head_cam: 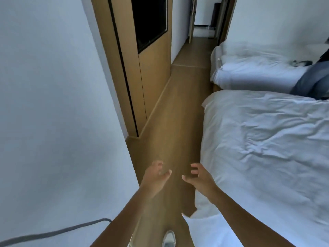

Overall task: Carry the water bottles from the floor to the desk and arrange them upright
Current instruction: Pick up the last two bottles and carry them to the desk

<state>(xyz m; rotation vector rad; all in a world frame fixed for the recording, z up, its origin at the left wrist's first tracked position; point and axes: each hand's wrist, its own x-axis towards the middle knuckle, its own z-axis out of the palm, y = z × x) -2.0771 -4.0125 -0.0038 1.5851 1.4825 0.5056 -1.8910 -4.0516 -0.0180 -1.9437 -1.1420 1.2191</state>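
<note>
At the bottom edge a white shoe [169, 238] stands on the wooden floor [179, 122], with a grey cable [53, 233] running along the foot of the white wall [53, 104] on the left. Above it both arms reach forward: the left hand [156, 175] and the right hand [199, 177] hang over the floor with fingers loosely spread and curled, grasping nothing, a narrow gap between them. No water bottle or desk is in view. The near bed [267, 148] presses in from the right, its rumpled white cover overhanging the floor strip (the walkway is narrow, wall on one side, mattress edge on the other). Farther on, a wooden panel [153, 72] with a dark screen [151, 20] juts from the left wall. A second bed [252, 68] lies beyond, with dark clothing [315, 81] on it. The strip runs on to an open doorway [203, 24].
</note>
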